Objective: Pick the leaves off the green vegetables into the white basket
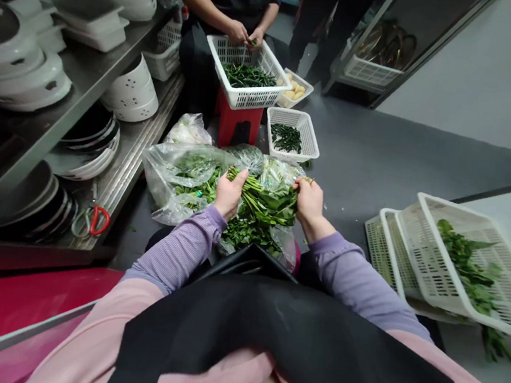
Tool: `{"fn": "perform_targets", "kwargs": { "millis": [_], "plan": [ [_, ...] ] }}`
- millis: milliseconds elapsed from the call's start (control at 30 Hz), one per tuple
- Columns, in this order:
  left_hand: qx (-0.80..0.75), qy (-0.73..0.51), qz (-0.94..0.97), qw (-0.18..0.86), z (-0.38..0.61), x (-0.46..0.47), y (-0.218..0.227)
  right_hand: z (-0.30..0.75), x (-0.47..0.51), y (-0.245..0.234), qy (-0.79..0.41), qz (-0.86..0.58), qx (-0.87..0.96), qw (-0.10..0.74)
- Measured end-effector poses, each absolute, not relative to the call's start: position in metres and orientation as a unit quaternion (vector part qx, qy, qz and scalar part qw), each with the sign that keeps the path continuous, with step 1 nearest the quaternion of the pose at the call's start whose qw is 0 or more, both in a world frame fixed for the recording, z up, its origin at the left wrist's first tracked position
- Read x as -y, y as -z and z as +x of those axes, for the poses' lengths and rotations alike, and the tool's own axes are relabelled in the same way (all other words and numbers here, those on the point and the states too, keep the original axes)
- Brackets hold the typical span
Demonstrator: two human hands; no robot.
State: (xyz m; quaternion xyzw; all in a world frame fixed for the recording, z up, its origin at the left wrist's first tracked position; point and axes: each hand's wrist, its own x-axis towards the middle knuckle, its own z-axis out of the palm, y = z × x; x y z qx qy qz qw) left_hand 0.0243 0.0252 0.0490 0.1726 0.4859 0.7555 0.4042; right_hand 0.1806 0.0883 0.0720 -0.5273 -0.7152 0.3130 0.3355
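Observation:
My left hand is closed around the stem end of a bunch of leafy greens, thumb on top. At the bunch's right side, my right hand has its fingers curled in a pinch on the leaves; its fingertips are partly hidden. Below and around the bunch lie more loose greens, on and inside a clear plastic bag spread open in front of me. A blue-green tie shows among the greens on the left.
Across from me a person's hands work over a white basket of green peppers on a red stool. Smaller baskets stand beside it. On the right, tilted white baskets hold greens. A steel shelf with dishes and red-handled scissors borders the left.

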Motion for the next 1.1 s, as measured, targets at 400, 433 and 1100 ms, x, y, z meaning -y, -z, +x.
{"fn": "perform_targets", "kwargs": {
  "millis": [400, 433, 1100],
  "plan": [
    [-0.46, -0.704, 0.125, 0.526, 0.03, -0.024, -0.046, 0.163, -0.054, -0.077, -0.367, -0.453, 0.79, 0.191],
    [-0.462, -0.701, 0.135, 0.526, 0.032, -0.024, -0.044, 0.161, -0.055, -0.074, -0.364, -0.45, 0.789, 0.204],
    [-0.526, -0.71, 0.235, 0.405, 0.047, -0.029, -0.035, 0.15, -0.061, -0.046, -0.275, -0.481, 0.763, 0.333]
  ]
}}
